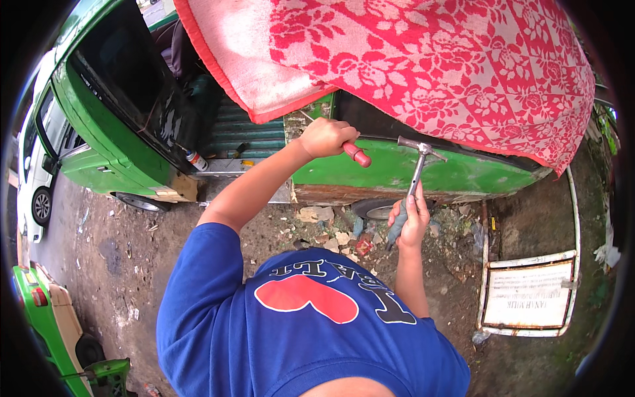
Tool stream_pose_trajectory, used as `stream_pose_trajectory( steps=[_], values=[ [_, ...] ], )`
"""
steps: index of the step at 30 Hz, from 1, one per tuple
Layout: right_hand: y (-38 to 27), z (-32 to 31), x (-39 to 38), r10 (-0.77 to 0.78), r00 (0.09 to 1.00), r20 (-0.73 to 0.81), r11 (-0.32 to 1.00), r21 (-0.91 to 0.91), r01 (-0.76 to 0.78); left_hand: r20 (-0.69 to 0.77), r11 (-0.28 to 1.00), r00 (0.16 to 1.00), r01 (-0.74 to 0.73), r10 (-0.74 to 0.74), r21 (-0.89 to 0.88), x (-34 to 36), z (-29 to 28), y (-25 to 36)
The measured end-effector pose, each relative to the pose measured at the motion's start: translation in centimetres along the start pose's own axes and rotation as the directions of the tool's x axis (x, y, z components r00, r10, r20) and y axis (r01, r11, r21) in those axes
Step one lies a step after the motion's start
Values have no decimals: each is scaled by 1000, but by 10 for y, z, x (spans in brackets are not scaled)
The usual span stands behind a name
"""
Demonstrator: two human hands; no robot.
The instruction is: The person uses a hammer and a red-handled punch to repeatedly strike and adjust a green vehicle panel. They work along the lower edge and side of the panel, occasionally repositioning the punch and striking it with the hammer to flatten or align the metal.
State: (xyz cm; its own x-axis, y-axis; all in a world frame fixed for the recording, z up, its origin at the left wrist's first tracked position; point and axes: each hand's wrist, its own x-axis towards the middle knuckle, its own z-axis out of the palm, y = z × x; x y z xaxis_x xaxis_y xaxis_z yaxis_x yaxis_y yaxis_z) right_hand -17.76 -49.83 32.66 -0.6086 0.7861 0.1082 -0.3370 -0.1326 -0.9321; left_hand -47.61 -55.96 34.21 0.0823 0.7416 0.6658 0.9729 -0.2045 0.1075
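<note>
My left hand [329,137] is closed around a red-handled screwdriver [357,155]. Its thin shaft points up and left toward the peeling edge of the green vehicle's body [377,164]; whether the tip touches the metal I cannot tell. To the right, my right hand [411,220] grips a hammer [418,162] by its grey-blue handle, head up, close in front of the green side panel and apart from the screwdriver. Over the vehicle's upper part hangs a red and pink flowered blanket [423,73], its lower edge just above my left hand.
Left of my hands is an opening with a ribbed teal floor [235,132]; a small bottle [196,160] stands at its edge. Broken chips [317,214] litter the ground by the wheel [378,209]. A framed sign [529,291] lies right; a white car [41,178] stands far left.
</note>
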Motion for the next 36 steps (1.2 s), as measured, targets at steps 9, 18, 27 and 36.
stream_pose_trajectory(
  steps=[9,18,27,36],
  values=[
    [-3,-3,-3,-9,1000,-1,1000,-7,9,-71,999,997,35,-33,27,-16,3,-10],
    [-5,-2,-3,-5,1000,17,1000,-13,5,-50,1000,999,-19,18,-14,-9,5,2],
    [-6,-8,-6,11,999,47,1000,-15,-10,-104,999,994,-22,18,-35,-9,9,2],
    [0,-8,-10,50,996,70,999,-19,-48,54,995,997,42,-47,92,-13,13,-9]
  ],
)
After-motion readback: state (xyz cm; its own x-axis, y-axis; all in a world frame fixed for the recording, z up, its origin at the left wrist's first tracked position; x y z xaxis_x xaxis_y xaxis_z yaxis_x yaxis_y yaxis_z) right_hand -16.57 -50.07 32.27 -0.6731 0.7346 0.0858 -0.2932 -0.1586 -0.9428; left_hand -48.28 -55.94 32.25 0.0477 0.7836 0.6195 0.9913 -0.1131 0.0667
